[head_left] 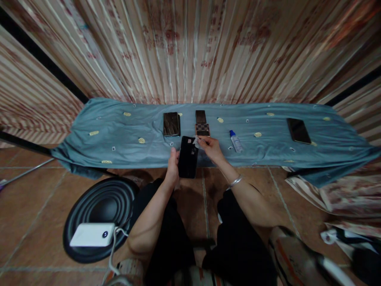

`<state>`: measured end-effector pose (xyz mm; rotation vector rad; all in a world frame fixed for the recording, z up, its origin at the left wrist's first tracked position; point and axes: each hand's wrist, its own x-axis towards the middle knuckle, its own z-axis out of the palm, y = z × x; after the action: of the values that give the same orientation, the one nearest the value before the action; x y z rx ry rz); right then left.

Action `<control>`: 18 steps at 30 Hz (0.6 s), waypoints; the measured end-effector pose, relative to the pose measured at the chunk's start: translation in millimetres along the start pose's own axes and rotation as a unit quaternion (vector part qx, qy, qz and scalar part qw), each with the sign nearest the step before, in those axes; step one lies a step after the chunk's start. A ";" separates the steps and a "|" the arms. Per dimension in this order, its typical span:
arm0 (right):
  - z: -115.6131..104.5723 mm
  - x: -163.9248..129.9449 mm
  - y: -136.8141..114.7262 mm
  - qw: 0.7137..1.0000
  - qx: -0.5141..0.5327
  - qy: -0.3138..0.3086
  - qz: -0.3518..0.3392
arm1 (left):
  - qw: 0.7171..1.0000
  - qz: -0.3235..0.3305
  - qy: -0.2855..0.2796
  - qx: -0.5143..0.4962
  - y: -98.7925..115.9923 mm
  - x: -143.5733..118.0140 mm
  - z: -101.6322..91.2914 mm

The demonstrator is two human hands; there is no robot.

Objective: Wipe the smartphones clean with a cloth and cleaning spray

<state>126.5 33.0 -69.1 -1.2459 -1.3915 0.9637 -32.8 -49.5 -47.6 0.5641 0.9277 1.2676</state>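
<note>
My left hand [172,167] is closed on the left edge of a black phone case [187,161], held upright before the bench's front edge. Small openings show near the top of the case. My right hand [210,149], a silver bangle at its wrist, pinches a small crumpled whitish tissue [196,142] against the case's upper right corner. Behind the case lie a dark phone [171,124], apparently on top of another flat item, and an opened checkered compact-like case [202,126]. To the right of my right hand is a clear bottle with a blue cap [236,142].
A blue patterned cloth [143,157] covers the low bench. Another dark phone [298,130] lies towards its right end. On the tiled floor at left, a white power bank [92,234] with a cable sits on a round black ridged stool [86,206]. Striped curtains [190,51] hang behind.
</note>
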 end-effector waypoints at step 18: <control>17.4 -28.3 -9.9 0.997 -0.067 -0.020 -0.021 | 0.999 0.016 0.042 -0.002 13.2 -3.6 8.3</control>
<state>106.9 4.5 -67.4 -1.2973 -1.5286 0.8819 -33.2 -48.7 -31.6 0.5279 0.9885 1.3292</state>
